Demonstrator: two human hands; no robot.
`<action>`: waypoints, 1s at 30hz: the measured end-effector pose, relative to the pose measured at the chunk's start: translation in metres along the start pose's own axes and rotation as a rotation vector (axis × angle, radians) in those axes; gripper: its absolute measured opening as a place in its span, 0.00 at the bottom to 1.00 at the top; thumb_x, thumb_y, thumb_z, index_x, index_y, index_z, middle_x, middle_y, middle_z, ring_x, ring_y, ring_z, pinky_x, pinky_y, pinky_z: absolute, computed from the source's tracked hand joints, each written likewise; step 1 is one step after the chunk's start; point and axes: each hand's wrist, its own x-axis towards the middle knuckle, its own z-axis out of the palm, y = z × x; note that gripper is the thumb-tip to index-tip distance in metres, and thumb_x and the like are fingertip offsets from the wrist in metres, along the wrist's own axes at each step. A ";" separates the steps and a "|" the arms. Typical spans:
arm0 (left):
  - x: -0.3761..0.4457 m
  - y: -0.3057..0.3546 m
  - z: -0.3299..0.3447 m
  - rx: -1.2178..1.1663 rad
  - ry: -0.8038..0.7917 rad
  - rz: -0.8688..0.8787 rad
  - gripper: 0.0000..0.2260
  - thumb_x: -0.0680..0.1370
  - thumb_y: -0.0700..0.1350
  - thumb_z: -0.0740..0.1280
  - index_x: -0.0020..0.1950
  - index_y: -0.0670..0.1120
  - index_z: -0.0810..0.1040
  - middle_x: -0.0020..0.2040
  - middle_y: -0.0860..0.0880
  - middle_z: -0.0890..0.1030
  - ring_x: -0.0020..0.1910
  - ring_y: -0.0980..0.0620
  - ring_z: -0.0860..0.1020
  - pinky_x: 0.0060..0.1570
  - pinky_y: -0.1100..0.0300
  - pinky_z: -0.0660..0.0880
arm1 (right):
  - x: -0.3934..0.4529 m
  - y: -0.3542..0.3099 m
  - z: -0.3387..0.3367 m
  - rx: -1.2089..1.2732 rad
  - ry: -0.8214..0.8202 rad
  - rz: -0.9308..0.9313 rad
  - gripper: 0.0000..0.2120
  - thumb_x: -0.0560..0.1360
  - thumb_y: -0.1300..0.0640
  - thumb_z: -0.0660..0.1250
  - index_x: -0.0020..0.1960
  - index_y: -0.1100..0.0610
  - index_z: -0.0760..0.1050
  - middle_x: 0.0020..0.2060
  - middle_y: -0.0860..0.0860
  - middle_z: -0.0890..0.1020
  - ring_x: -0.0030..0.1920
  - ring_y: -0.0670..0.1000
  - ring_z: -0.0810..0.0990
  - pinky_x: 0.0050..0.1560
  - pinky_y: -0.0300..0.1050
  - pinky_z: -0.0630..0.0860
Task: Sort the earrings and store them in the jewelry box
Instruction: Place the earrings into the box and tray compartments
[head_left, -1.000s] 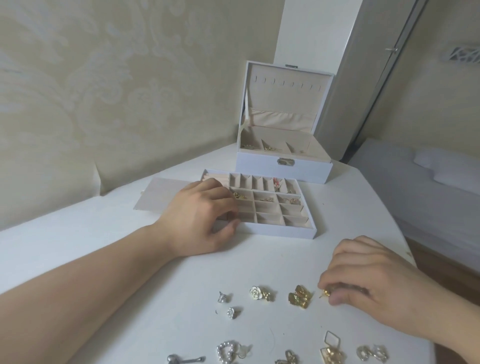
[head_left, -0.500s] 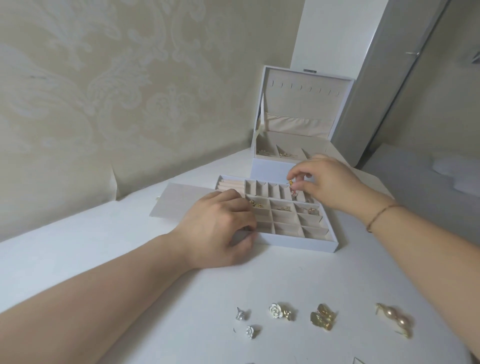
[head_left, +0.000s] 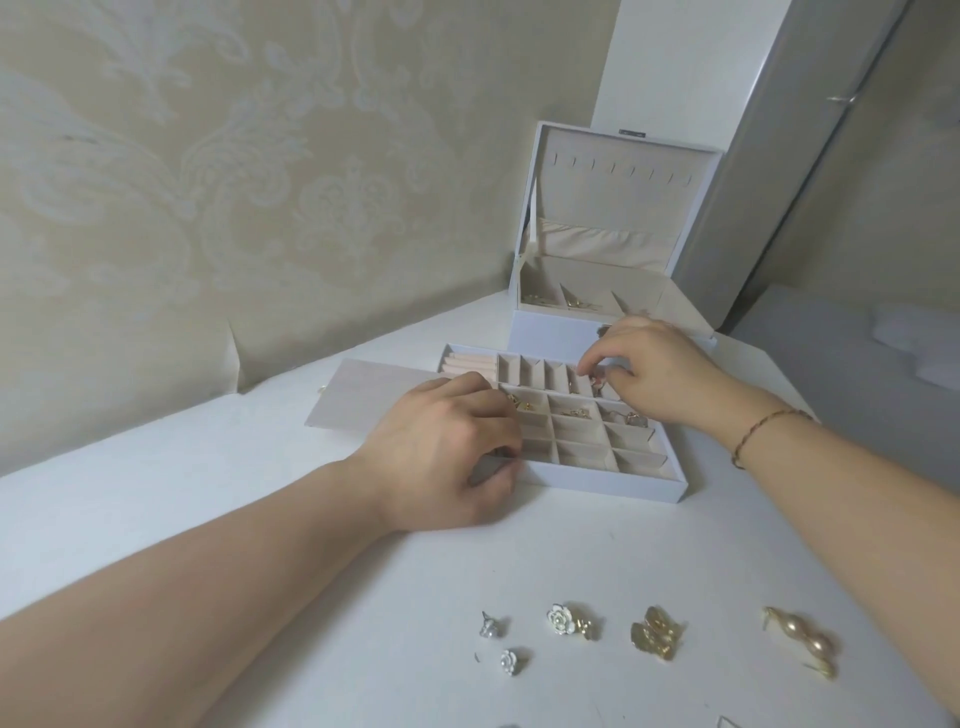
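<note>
The left hand (head_left: 447, 452) is resting on the near left corner of the divided tray (head_left: 613, 475), fingers curled over its rim and gripping it. The right hand (head_left: 649, 369) is reaching over the tray's far row of narrow compartments, thumb and forefinger pinching a small earring (head_left: 597, 378) just above them. The open jewelry box (head_left: 540, 332) is standing behind the tray near the far edge of the white table (head_left: 311, 649). Loose earrings are lying along the table's near edge: a white flower earring (head_left: 563, 618), a gold earring (head_left: 652, 639) and a pearl drop earring (head_left: 805, 642).
</note>
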 end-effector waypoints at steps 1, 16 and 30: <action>0.000 0.000 0.000 0.000 -0.002 -0.001 0.05 0.72 0.50 0.68 0.41 0.49 0.80 0.44 0.53 0.81 0.46 0.47 0.77 0.44 0.54 0.75 | -0.002 0.000 0.000 -0.008 -0.032 -0.018 0.19 0.73 0.65 0.65 0.46 0.39 0.81 0.48 0.46 0.81 0.57 0.51 0.75 0.63 0.50 0.70; 0.002 0.002 0.001 0.018 -0.020 0.035 0.09 0.72 0.51 0.65 0.45 0.48 0.82 0.48 0.52 0.82 0.48 0.47 0.78 0.46 0.56 0.75 | -0.203 -0.033 -0.065 0.291 -0.214 0.364 0.25 0.58 0.22 0.62 0.53 0.27 0.73 0.48 0.36 0.81 0.41 0.44 0.81 0.45 0.44 0.78; -0.001 0.001 -0.002 -0.017 -0.010 0.071 0.05 0.72 0.46 0.67 0.44 0.48 0.82 0.46 0.53 0.81 0.46 0.48 0.77 0.44 0.55 0.76 | -0.203 -0.054 -0.033 0.201 -0.061 0.318 0.13 0.72 0.59 0.74 0.39 0.41 0.77 0.40 0.44 0.80 0.43 0.44 0.79 0.45 0.37 0.74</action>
